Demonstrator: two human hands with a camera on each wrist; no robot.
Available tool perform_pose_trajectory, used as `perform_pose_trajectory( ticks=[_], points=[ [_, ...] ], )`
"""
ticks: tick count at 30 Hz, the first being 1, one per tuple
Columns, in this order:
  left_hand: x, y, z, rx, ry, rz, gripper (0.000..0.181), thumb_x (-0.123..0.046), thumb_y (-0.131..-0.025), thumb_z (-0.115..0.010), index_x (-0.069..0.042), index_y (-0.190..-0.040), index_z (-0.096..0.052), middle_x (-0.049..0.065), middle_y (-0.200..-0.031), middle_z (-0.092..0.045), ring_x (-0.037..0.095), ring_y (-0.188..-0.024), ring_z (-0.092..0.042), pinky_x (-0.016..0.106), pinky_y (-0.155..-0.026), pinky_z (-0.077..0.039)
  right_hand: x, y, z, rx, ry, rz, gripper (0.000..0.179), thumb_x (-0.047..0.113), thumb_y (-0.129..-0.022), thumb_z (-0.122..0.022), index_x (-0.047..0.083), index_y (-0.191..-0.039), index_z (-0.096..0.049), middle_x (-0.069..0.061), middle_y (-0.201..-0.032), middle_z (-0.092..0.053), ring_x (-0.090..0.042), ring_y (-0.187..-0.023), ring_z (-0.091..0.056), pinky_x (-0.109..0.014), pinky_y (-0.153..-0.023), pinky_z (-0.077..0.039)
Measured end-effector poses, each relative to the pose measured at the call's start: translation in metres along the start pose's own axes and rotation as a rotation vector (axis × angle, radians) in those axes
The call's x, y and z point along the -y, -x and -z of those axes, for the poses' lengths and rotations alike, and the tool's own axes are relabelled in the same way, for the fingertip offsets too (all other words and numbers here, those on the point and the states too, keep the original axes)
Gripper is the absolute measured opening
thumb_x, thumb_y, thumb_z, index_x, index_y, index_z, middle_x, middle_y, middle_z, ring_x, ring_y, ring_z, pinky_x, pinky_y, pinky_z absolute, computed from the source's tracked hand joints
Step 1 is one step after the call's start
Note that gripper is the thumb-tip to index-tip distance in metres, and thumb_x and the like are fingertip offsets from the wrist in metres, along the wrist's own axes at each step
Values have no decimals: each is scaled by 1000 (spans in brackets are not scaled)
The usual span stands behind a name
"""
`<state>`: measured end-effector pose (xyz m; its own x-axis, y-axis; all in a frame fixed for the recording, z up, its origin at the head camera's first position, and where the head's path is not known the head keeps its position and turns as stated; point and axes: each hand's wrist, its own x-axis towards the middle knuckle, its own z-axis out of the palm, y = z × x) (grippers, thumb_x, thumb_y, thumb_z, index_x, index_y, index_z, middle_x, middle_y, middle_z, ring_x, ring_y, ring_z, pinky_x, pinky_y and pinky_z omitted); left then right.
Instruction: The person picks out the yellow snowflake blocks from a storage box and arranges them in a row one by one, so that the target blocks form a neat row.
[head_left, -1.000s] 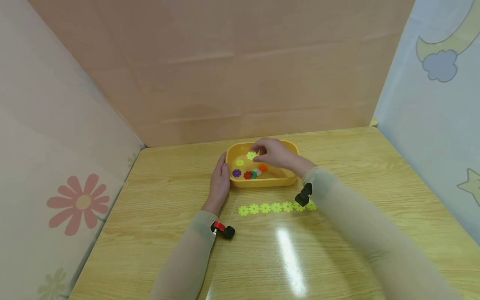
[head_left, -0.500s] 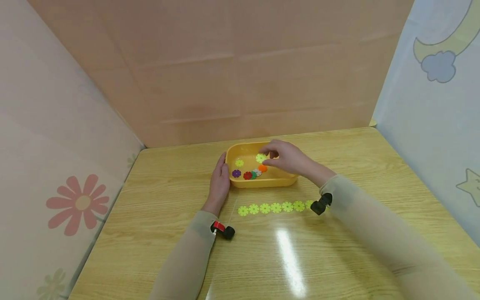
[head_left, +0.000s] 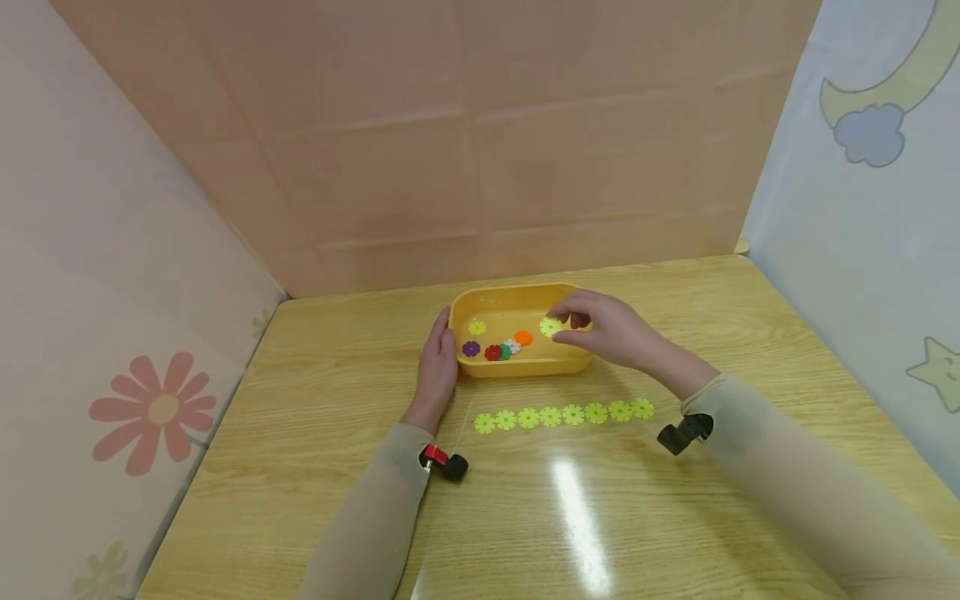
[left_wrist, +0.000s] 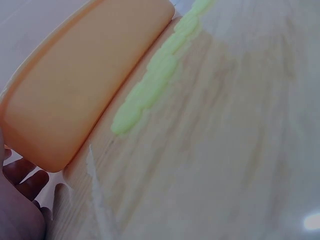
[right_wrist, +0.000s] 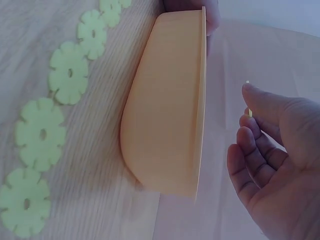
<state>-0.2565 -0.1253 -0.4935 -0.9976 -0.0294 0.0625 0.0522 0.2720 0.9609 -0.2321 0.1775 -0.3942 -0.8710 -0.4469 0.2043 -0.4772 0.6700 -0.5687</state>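
My right hand (head_left: 611, 332) pinches a yellow-green snowflake disc (head_left: 551, 326) between thumb and fingertips, above the right end of a yellow plastic basin (head_left: 517, 367). In the right wrist view only the thin edge of this disc (right_wrist: 250, 112) shows, beyond the basin's rim. My left hand (head_left: 437, 367) rests along the basin's left end, its fingers extended against the wall. Inside the basin lie another yellow-green disc (head_left: 477, 327), a purple disc (head_left: 471, 349), a red disc (head_left: 492, 353), a green disc (head_left: 506, 352), a white disc (head_left: 513, 346) and an orange disc (head_left: 523, 337).
Several yellow-green discs form a row (head_left: 551, 417) on the wooden table (head_left: 360, 358), in front of the basin. A pinkish-brown sheet (head_left: 480, 167) stands behind the table. Printed panels rise on both sides. A bright reflection crosses the tabletop in front.
My right hand has moved to the right across the basin with the pinched disc, toward its right end. The right end of the row has come into sight. My left hand stays put.
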Motion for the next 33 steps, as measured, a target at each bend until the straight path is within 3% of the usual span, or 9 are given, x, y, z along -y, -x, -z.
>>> perform_pose_trajectory(
  ticks=[8, 14, 27, 33],
  points=[
    [2, 3, 0, 4, -11, 17, 61, -44, -118, -32, -28, -177, -30, -5, -179, -33, 20, -166, -26, 44, -135, -22, -12, 30, 5, -48, 4, 0, 33, 13, -97, -87, 6, -128, -78, -6, -108, -71, -22, -95, -61, -51, -89, -57],
    [0, 0, -1, 4, -13, -9, 61, -42, -118, -31, -24, -177, -30, -4, -179, -33, 21, -166, -26, 44, -135, -22, -20, 48, 12, -73, 11, -18, 32, 10, -97, -87, 7, -127, -79, -1, -104, -70, -22, -94, -61, -51, -87, -57],
    [-2, -1, -2, 9, -9, -1, 62, -43, -118, -31, -26, -177, -29, -4, -179, -32, 21, -166, -25, 44, -136, -21, -37, 89, 20, -120, 32, -31, 27, 18, -96, -89, 10, -122, -81, 3, -104, -71, -14, -92, -60, -36, -82, -57],
    [-1, -1, -2, 9, -8, -12, 61, -44, -119, -31, -26, -177, -29, -4, -179, -32, 20, -166, -25, 43, -135, -21, -47, 109, 22, -111, 42, -76, 28, 18, -96, -88, 10, -123, -81, 3, -104, -71, -12, -92, -59, -33, -80, -55]
  ],
)
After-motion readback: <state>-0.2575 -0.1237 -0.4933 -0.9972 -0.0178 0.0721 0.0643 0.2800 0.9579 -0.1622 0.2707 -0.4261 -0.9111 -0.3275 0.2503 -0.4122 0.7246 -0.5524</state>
